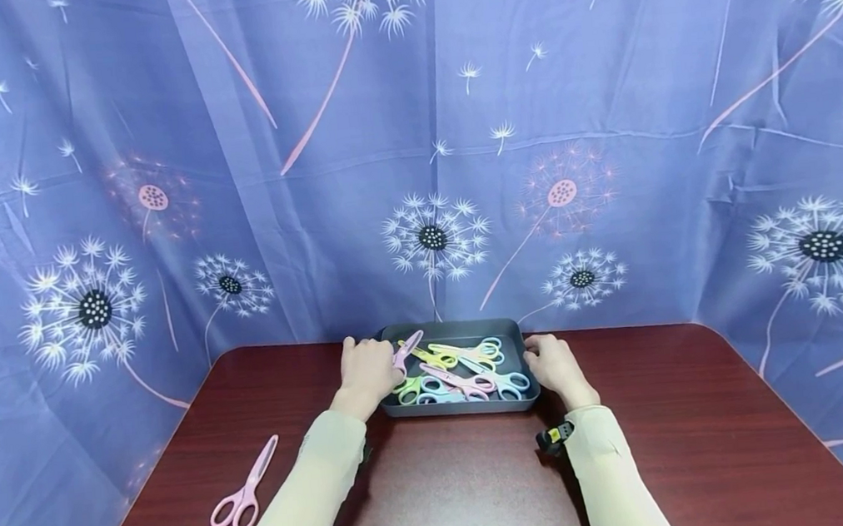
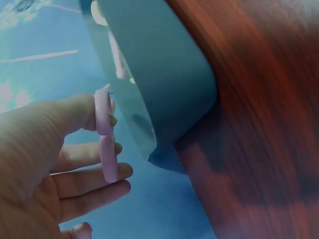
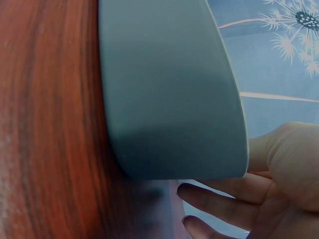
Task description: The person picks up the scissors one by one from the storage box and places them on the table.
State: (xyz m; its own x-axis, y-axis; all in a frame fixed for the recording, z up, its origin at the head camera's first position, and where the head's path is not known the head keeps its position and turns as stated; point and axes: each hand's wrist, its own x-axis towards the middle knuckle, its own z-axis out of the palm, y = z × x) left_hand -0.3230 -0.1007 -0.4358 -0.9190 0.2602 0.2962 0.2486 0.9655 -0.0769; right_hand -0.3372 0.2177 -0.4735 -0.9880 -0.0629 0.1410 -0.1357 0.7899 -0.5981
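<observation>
Left hand [image 1: 366,370] pinches pink scissors [image 1: 405,350]; the tray [image 1: 460,408] beside it partly hides the right hand [image 1: 557,366], whose grip I can't tell; table [image 1: 706,422] spreads rightward.

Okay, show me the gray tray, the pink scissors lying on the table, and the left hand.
Gray tray [image 1: 460,408]: head view, front wall.
Loose pink scissors [image 1: 249,484]: head view, near the pivot.
Left hand [image 1: 366,374]: head view, back of the hand.

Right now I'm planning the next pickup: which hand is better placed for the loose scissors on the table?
Probably the left hand: it is nearer the loose pink scissors, though it holds another pink pair. The right hand is farther off, at the right end of the gray tray.
</observation>
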